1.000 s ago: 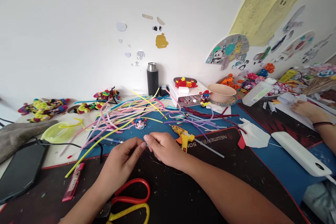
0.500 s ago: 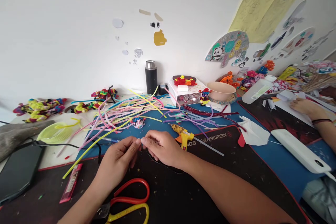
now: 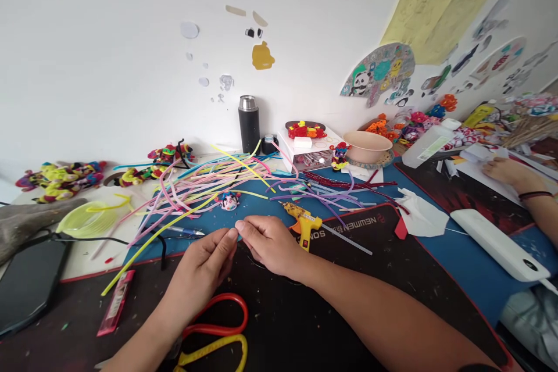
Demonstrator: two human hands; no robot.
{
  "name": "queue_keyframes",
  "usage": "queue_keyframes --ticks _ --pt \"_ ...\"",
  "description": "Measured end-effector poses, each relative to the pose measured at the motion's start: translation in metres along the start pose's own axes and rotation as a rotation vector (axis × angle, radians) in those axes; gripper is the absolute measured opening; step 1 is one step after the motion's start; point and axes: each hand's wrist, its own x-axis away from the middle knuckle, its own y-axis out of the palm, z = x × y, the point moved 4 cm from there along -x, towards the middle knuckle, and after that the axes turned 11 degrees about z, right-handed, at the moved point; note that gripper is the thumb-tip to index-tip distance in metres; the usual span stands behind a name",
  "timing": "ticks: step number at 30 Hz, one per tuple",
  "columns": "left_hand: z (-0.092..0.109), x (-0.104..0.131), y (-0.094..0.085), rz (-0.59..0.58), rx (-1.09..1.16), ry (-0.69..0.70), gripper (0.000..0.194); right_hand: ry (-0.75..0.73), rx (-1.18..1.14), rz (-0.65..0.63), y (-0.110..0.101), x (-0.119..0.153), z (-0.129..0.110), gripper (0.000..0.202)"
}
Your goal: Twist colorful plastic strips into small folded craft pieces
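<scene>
Over the dark mat, my left hand [image 3: 211,258] and my right hand [image 3: 268,244] meet, with thumbs and fingertips pinched together. Whatever lies between the fingertips is too small or hidden to name. Just beyond them sits a small white doll head [image 3: 229,201] with coloured trim. The yellow glue gun [image 3: 308,228] lies right of my right hand, a clear glue stick at its back. Scissors [image 3: 218,331] with one red and one yellow handle rest near my left wrist. Many pastel fuzzy stems [image 3: 209,177] spread behind my hands.
A black thermos [image 3: 249,128], a white box [image 3: 299,154] and a beige bowl [image 3: 367,148] stand along the wall. A phone [image 3: 32,279] and a pink packet [image 3: 115,305] are at left. Another person's hand [image 3: 508,174] rests over papers at right, beyond a white power strip [image 3: 499,244].
The view has shifted slightly. My left hand has turned a little and now covers more of the scissors. Both hands remain pinched together at the fingertips.
</scene>
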Motion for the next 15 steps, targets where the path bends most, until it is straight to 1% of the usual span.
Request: queue_keyframes --ticks 3,5,10,12,15 --pt "-0.005 -0.003 0.003 0.010 0.038 -0.022 0.072 -0.006 -0.022 0.013 0.000 -0.002 0.000 0.054" --pt "-0.008 -0.004 0.003 0.024 0.040 -0.011 0.071 -0.009 -0.033 0.013 0.000 -0.003 0.000 0.054" --pt "-0.012 -0.004 0.001 0.083 0.023 0.071 0.070 -0.023 -0.019 0.018 -0.003 -0.002 -0.003 0.054" --pt "-0.015 -0.005 -0.001 0.094 0.023 0.093 0.066 -0.029 0.005 0.034 -0.005 -0.002 -0.005 0.053" --pt "-0.016 -0.005 -0.006 0.094 -0.034 0.153 0.060 -0.054 0.066 0.051 -0.008 -0.002 -0.010 0.050"
